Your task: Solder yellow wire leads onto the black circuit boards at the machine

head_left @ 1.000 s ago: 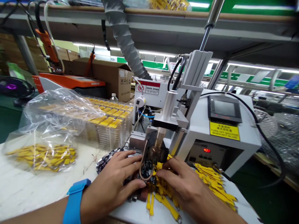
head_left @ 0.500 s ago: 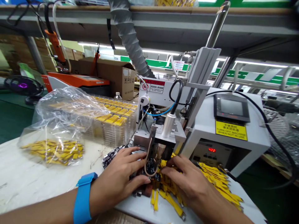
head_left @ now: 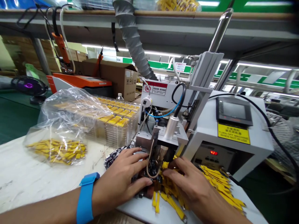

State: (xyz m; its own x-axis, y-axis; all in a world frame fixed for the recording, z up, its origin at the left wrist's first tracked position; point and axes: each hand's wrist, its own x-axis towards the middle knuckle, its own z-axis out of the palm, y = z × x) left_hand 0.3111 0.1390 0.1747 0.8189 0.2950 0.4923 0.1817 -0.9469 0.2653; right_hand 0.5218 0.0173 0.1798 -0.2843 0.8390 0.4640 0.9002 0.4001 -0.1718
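From where I stood, a clear plastic bag (head_left: 56,152) of yellow-tabbed parts lay at the left of the worktop (head_left: 14,177), with stacked clear trays (head_left: 112,127) of more yellow parts behind it. A blue wristband (head_left: 85,194) circled the left wrist, and the left hand (head_left: 119,183) lay spread over a dark circuit board (head_left: 153,169), fingers curled across it. I could not tell whether that grip was clamping the board or only steadying it. A strip of spare boards (head_left: 111,160) sat just beside those fingers. The dark board was right beneath the brass-coloured tip (head_left: 163,152) of a benchtop machine, with a copper-coloured tube (head_left: 148,165) looping down in front of it. The right hand (head_left: 187,183) came in from the other side, its fingertips among yellow leads at the board's edge, its hold just as hard to read. A loose heap of yellow parts (head_left: 217,183) ran off towards the white machine housing (head_left: 233,133). The danger, as I judged it, lay in how close the fingers were to that tip: if the head came down, they could be pinched or burned. A shifted board could take the tip off-position, and stray leads could slip beneath it or spill from the worktop.
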